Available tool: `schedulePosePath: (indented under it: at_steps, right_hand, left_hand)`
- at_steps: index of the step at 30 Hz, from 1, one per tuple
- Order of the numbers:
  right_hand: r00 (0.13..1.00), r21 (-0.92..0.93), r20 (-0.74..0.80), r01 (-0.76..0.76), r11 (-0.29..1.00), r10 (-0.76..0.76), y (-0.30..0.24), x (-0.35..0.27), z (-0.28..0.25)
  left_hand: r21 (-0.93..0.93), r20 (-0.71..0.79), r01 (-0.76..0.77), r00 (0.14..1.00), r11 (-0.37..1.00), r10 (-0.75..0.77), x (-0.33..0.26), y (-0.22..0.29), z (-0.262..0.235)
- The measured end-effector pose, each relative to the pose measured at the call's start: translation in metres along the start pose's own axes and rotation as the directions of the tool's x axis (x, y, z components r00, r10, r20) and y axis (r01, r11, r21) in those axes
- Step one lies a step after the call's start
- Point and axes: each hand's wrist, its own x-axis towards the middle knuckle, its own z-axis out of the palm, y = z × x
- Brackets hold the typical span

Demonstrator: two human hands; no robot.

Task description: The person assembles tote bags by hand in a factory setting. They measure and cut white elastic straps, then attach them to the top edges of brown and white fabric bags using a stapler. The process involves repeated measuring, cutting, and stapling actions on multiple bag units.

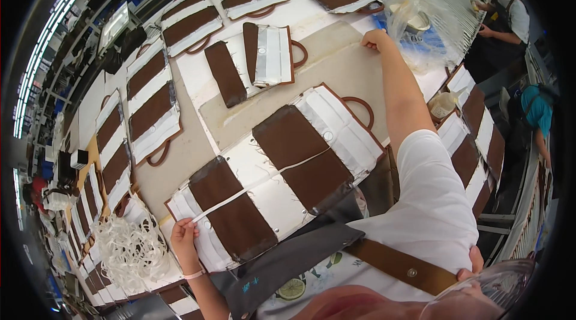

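Flat in front of me lies an opened bag panel, white with two wide brown bands and a brown handle at its far right end. A narrow white strip runs lengthwise across it. At the panel's left end, my left hand pinches the end of this strip. My right arm stretches far out over the table, and my right hand is closed, fingers curled downward, beside a plastic-wrapped bowl. Whatever those fingers hold is hidden.
A folded bag panel and a loose brown piece lie beyond mine. More panels line the table's far and left sides. A heap of white strips sits at left. A bottle stands at right. Co-workers are on the right.
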Motion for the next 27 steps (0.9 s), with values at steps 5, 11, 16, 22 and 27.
schedulePosePath:
  at_steps: [5,11,16,22,27]
  right_hand:
    - [0.990,0.012,-0.131,-0.051,0.999,0.052,0.017,0.009,-0.011]
    - [0.656,0.001,-0.678,0.453,0.892,-0.332,0.029,-0.062,0.060]
    - [0.433,-0.393,-0.595,0.578,0.715,-0.677,0.062,-0.082,0.057]
    - [0.831,0.570,-0.287,0.548,0.613,-0.476,0.047,-0.146,0.054]
    - [0.867,0.771,-0.337,0.478,0.420,-0.367,0.038,-0.158,0.061]
  left_hand:
    - [-0.021,0.046,-0.017,0.999,1.000,0.018,0.008,-0.007,0.004]
    - [-0.013,0.017,-0.035,0.999,0.999,0.036,-0.003,0.000,-0.002]
    - [-0.055,0.059,-0.039,0.997,0.998,0.043,0.006,-0.005,0.006]
    - [-0.034,0.055,-0.046,0.997,0.998,0.047,0.004,-0.005,0.001]
    - [-0.059,0.088,-0.052,0.994,0.997,0.057,0.007,-0.006,0.002]
